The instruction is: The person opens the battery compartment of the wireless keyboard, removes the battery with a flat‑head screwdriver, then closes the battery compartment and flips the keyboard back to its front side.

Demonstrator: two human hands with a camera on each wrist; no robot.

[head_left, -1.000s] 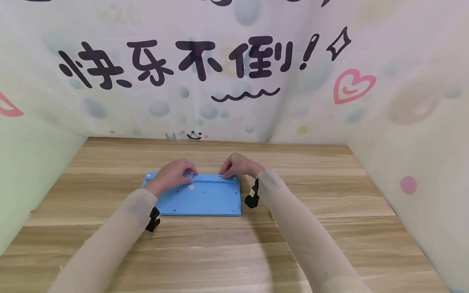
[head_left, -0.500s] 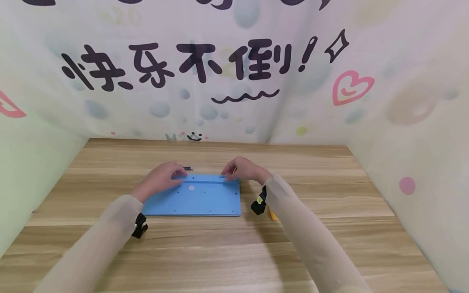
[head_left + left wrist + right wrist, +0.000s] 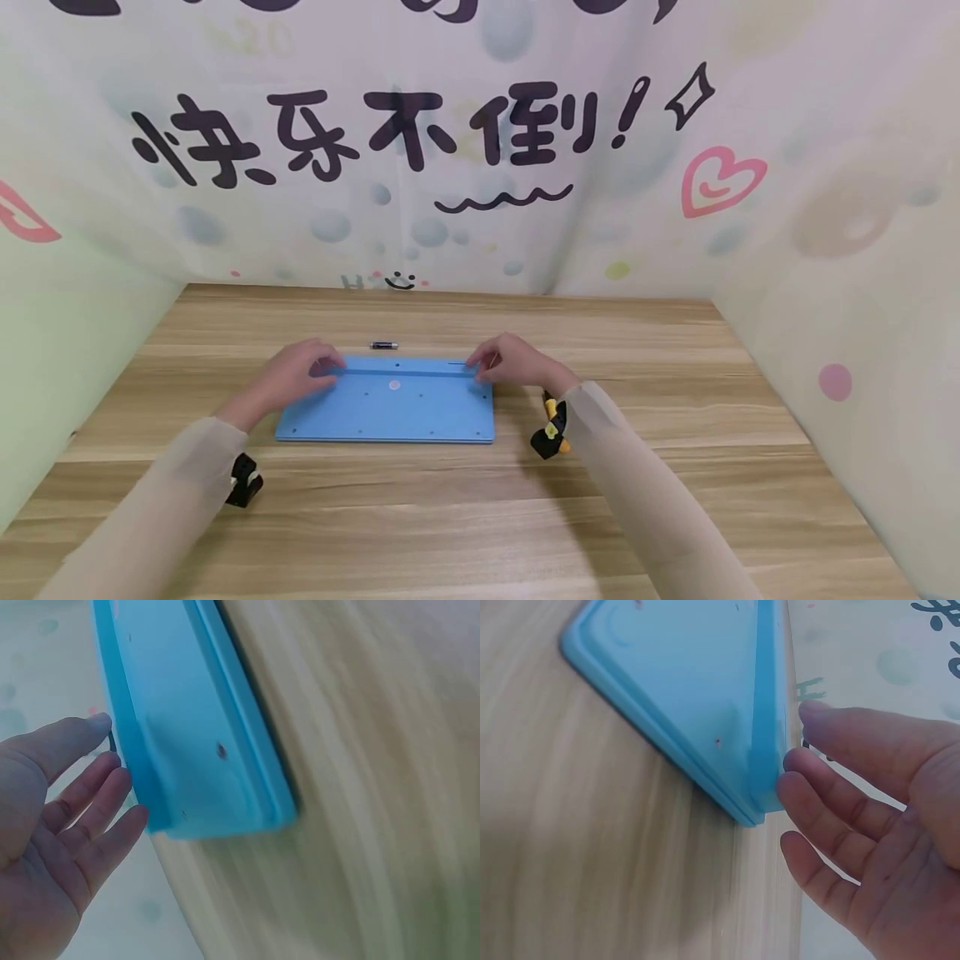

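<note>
A light blue keyboard (image 3: pixel 412 412) lies underside up on the table, its raised strip along the far edge and small screw holes dotted over it. My left hand (image 3: pixel 296 375) is over the far left corner, fingers loosely bent with nothing between them. At the far right corner, my right hand (image 3: pixel 517 365) has its fingers relaxed, the fingertips right at the strip. In the right wrist view those fingers (image 3: pixel 802 799) are spread and hold nothing. Just behind the keyboard lies a small dark battery (image 3: pixel 384 345) with a silver end.
A yellow and black tool (image 3: pixel 552 408) lies right of the keyboard, partly hidden by the right wrist's black camera (image 3: pixel 549 442). The wooden table (image 3: pixel 420 517) meets a printed white cloth (image 3: pixel 480 242) at the back, and walls rise at both sides.
My left hand has drawn back leftward along the strip, bringing the battery into view. My right hand has shifted slightly right and nearer. More of the yellow tool shows; the keyboard has stayed put.
</note>
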